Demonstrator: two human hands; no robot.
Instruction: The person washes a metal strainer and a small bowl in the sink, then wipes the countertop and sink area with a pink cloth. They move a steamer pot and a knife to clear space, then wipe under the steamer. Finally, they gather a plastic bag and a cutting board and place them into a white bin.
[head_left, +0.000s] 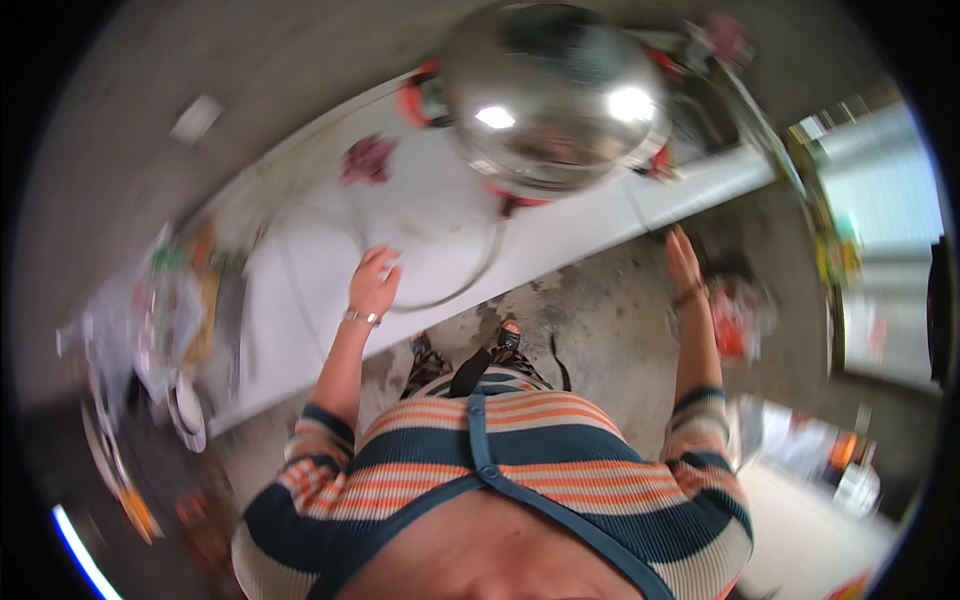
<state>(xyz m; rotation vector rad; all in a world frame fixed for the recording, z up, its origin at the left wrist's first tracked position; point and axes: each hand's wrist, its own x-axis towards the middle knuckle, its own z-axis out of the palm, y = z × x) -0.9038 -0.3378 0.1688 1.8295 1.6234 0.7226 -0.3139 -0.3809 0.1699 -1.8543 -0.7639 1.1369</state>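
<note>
Above the white counter (442, 247), my left hand (375, 281) hangs with its fingers slightly bent and apart, holding nothing. A dark hose or cable (480, 274) curves over the counter just to its right. My right hand (682, 262) is out to the side, past the counter's front edge, with its fingers straight and nothing visible in it. At the back of the counter stands a large domed metal lid or pan (555, 135) with red parts around its rim. A crumpled purple cloth (369, 159) lies left of it.
A sink (701, 116) is set in the counter at the right. Plastic bags (161, 322) crowd the left end. A red item in clear plastic (731, 326) is near my right forearm. Behind on the right is a white table (810, 517) with blurred items. The concrete floor (600, 315) has wet patches.
</note>
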